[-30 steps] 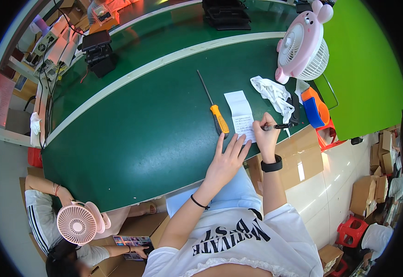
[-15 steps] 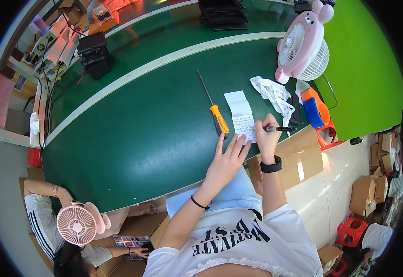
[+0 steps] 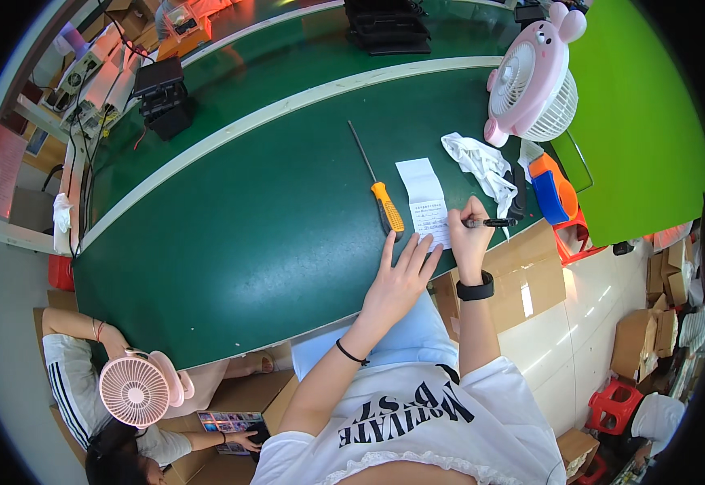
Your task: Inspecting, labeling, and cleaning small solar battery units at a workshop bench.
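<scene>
My right hand [image 3: 471, 234] grips a black pen [image 3: 488, 222], its tip on the lower part of a white paper slip [image 3: 425, 198] lying on the green table [image 3: 231, 226]. My left hand [image 3: 401, 279] lies flat on the table with fingers spread, its fingertips pressing the slip's lower left corner. A screwdriver with an orange handle [image 3: 387, 208] and a long thin shaft lies just left of the slip, close to my left fingertips.
A crumpled white cloth [image 3: 478, 166], a pink bear-shaped desk fan [image 3: 530, 81] and an orange and blue tape dispenser [image 3: 553, 190] stand to the right. Black equipment [image 3: 162, 97] sits at the back. Another person with a pink handheld fan [image 3: 136, 390] sits at lower left. Cardboard boxes [image 3: 522, 279] are by my right side.
My hands have held their place on the slip; the pen has barely shifted. The person at lower left has moved a little with the pink fan.
</scene>
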The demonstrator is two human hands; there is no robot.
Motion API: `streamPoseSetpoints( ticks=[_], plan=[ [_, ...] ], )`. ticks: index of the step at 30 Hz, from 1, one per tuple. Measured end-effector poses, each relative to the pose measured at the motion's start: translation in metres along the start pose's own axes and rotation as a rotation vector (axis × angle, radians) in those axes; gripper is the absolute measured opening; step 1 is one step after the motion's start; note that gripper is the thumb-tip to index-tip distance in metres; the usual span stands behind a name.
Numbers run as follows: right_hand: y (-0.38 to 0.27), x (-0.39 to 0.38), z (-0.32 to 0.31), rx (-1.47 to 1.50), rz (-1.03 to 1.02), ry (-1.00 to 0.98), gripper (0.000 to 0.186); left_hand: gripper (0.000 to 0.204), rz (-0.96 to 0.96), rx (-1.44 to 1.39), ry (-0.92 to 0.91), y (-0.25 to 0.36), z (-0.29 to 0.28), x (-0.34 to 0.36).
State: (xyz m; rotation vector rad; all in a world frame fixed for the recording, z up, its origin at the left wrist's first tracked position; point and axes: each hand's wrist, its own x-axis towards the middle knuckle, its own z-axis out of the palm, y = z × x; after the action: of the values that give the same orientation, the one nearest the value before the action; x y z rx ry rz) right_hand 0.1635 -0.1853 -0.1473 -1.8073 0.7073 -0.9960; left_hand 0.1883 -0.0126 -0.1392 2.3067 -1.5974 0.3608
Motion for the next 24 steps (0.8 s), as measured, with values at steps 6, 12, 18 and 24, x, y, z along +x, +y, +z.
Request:
streamPoseSetpoints(
  ticks=[6,12,18,24],
  plan=[
    [-0.0003,-0.0007,0.0020,0.009,-0.011,0.001,0.029,0.058,-0.009,-0.008,0.001,-0.0007,-0.0010,-0.0010],
    [0.0031,-0.0003,-0.0002,0.023,-0.005,0.021,0.029,0.057,-0.004,-0.021,0.008,0.0004,-0.0012,0.0003],
    [0.0045,-0.0007,0.0021,0.017,-0.009,0.007,0.029,0.056,-0.009,-0.013,0.002,-0.0001,-0.0019,-0.0009],
    [0.0042,-0.0014,0.0021,0.036,0.002,0.018,0.029,0.056,-0.003,0.001,-0.001,0.0010,-0.0017,-0.0010]
  ],
)
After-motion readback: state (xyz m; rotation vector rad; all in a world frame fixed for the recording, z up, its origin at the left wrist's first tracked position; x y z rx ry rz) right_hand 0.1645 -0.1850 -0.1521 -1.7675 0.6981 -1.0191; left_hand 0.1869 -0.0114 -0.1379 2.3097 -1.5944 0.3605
